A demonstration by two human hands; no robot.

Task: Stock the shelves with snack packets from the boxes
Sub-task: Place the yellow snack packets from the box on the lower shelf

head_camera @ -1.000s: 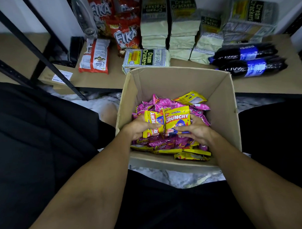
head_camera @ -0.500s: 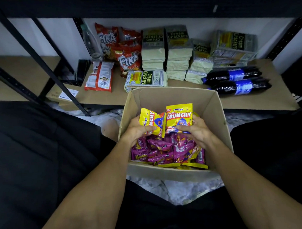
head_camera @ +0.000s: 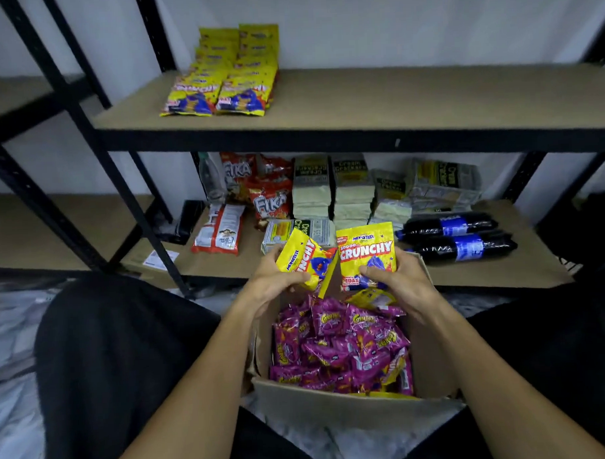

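Tilted yellow foil Crunchy packet (head_camera: 300, 260) is in the left hand (head_camera: 272, 285), fingers and thumb gripped round its lower edge. Upright yellow foil Crunchy packet (head_camera: 365, 253) is in the right hand (head_camera: 404, 282), thumb across the lower front and fingers wrapped behind. The two packets are side by side, almost touching, in the air over the 12 o'clock rim of the open brown cardboard box (head_camera: 334, 408). The box sits on the floor between black-trousered legs (head_camera: 120, 356), full of small purple snack packets (head_camera: 339, 344) (a few yellow ones poke out at the edges).

At 12 o'clock from the box is the low tan shelf board (head_camera: 508, 270) in a black metal rack. It holds:
- red Fika crisp bags (head_camera: 271, 199), standing at 11 o'clock
- a white-and-red flat packet (head_camera: 220, 228), lying further left
- pale cream cracker packs (head_camera: 351, 190), stacked in the middle
- two dark bottles with blue labels (head_camera: 455, 239), lying on their sides at 1 o'clock

The upper tan shelf board (head_camera: 409, 98) is above, with two rows of stacked yellow Crunchy packets (head_camera: 227, 84) at its 11 o'clock end, leaning back.
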